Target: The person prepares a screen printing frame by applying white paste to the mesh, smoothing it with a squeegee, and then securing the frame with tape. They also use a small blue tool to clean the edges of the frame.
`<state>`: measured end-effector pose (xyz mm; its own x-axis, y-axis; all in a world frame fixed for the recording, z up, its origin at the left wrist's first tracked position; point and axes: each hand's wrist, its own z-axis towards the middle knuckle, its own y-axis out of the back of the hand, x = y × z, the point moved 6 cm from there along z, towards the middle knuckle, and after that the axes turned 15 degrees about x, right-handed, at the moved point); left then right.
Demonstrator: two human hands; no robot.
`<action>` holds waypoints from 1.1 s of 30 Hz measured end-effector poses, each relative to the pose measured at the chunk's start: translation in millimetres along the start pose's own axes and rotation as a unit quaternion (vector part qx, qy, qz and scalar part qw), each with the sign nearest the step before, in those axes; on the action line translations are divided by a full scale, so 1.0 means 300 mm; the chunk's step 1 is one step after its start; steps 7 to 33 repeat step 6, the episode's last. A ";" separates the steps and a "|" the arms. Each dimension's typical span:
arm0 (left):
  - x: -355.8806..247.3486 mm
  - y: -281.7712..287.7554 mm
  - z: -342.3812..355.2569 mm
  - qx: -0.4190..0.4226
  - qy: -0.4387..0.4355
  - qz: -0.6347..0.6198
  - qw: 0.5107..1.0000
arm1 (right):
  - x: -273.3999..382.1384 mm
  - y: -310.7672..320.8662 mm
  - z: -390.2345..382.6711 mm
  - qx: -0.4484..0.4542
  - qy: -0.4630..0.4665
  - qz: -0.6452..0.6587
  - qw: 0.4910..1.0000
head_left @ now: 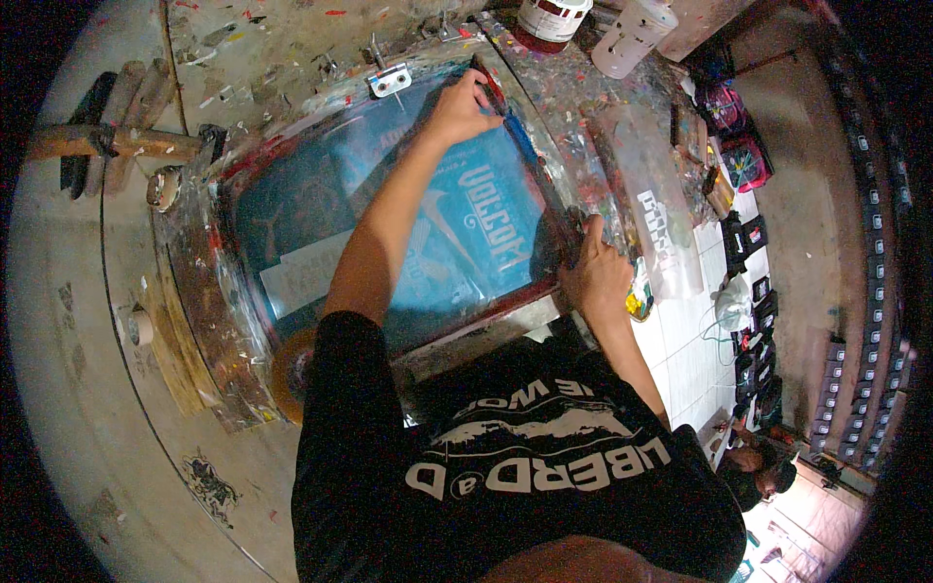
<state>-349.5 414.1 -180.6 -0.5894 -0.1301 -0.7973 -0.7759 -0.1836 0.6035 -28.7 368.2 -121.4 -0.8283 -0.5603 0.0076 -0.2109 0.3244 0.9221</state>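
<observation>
In front of me lies a screen printing frame [473, 335] with a blue mesh [486, 160] that carries pale lettering and shapes. My left hand [461, 109] reaches across the mesh to the frame's far right corner, its fingers curled on the edge there. Just beside those fingers, a blue strip [522, 136] runs along the right side bar. My right hand [597, 274] is closed round the near part of that same bar, index finger stretched along it. Its other fingers are partly hidden. A metal clamp [391, 82] sits at the frame's far edge.
Beyond the paint-stained table [573, 97] stand a paint bucket [554, 21] and a whitish container [634, 41]. A clear sheet [671, 267] with white print hangs over its right side. An amber tape roll [290, 374] is near the left corner. Another person [756, 471] is at lower right.
</observation>
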 end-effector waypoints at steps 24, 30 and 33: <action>-0.013 -0.001 -0.018 -0.058 0.010 0.049 0.997 | -0.052 -0.007 0.021 0.010 -0.018 0.063 0.998; -0.013 -0.001 -0.018 -0.058 0.010 0.049 0.997 | -0.052 -0.007 0.021 0.010 -0.018 0.063 0.998; -0.013 -0.001 -0.018 -0.058 0.010 0.049 0.997 | -0.052 -0.007 0.021 0.010 -0.018 0.063 0.998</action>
